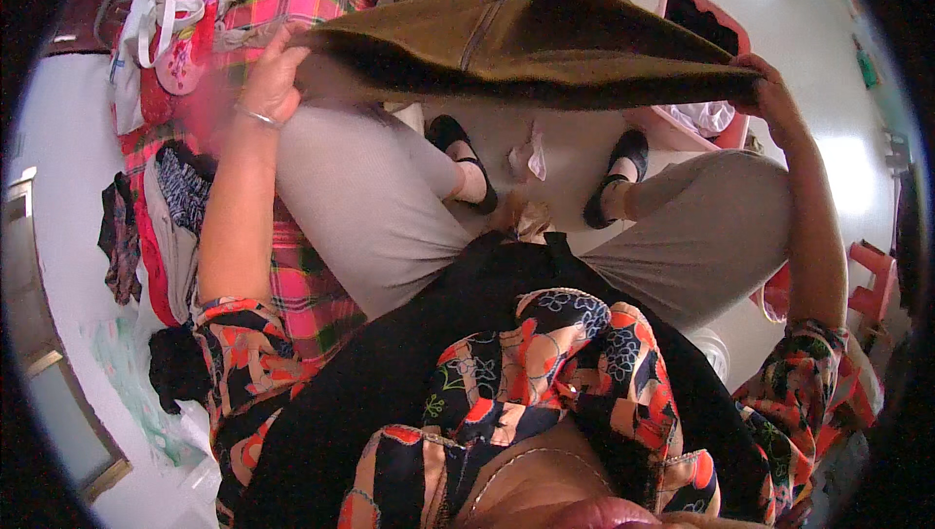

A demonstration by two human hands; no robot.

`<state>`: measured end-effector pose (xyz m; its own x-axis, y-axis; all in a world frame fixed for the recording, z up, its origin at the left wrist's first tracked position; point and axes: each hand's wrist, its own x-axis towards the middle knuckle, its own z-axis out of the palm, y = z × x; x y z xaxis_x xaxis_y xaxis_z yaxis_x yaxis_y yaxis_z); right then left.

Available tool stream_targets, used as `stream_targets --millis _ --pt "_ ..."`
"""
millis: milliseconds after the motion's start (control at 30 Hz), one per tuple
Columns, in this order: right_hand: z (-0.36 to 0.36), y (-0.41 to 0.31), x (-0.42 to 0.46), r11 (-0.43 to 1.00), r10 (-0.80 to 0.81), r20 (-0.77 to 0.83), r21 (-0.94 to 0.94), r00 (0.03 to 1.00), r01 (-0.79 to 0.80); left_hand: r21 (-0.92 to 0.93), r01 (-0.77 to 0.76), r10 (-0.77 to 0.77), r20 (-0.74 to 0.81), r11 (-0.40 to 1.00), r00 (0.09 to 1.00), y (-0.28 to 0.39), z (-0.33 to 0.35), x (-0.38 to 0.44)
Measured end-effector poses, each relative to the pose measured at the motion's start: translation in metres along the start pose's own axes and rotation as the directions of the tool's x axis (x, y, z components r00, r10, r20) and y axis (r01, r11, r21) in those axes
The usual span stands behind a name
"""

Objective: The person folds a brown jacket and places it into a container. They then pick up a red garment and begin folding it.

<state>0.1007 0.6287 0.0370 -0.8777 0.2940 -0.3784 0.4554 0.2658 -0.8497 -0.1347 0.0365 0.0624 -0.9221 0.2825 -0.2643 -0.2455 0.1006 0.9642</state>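
A brown cloth garment [570,39] is spread wide in front of me above my knees. A seam or zip line runs down its middle, and its far part extends past the top of the view. My left hand [277,72] grips the near edge at the left corner, slightly blurred. At the opposite corner, my right hand [767,90] has its fingers closed around the same edge. The near edge is drawn out between both hands and sags a little in the middle.
I sit on a pink plaid cloth [310,280]. Folded clothes [172,215] lie at my left, near a white-strapped item [164,25]. A pink basket [705,131] holding clothes stands at the front right. A crumpled scrap [532,155] lies between my feet. A pink stool [873,273] is farther right.
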Motion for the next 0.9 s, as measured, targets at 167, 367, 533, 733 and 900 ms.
stream_targets --millis 167,367,533,733,900 --pt "-0.004 0.005 -0.002 0.982 -0.053 0.051 -0.18 0.997 0.062 0.868 -0.142 0.155 0.076 0.476 0.985 0.019 0.025 -0.013" --pt "-0.026 0.044 0.014 0.953 -0.038 -0.002 -0.301 0.999 0.035 0.933 -0.356 0.506 0.282 0.052 0.815 -0.001 -0.002 -0.015" --pt "-0.022 0.04 0.011 0.999 -0.035 0.137 -0.027 0.99 0.039 0.915 -0.203 0.411 0.046 0.348 0.911 0.004 0.028 -0.027" --pt "-0.007 0.038 -0.002 0.861 -0.184 0.115 -0.459 0.976 0.217 0.791 -0.29 0.16 0.242 0.539 0.957 -0.019 0.061 -0.051" --pt "-0.004 0.026 -0.014 0.948 -0.115 0.168 -0.278 0.979 0.159 0.821 -0.414 0.073 0.421 0.392 0.904 -0.041 0.112 -0.083"
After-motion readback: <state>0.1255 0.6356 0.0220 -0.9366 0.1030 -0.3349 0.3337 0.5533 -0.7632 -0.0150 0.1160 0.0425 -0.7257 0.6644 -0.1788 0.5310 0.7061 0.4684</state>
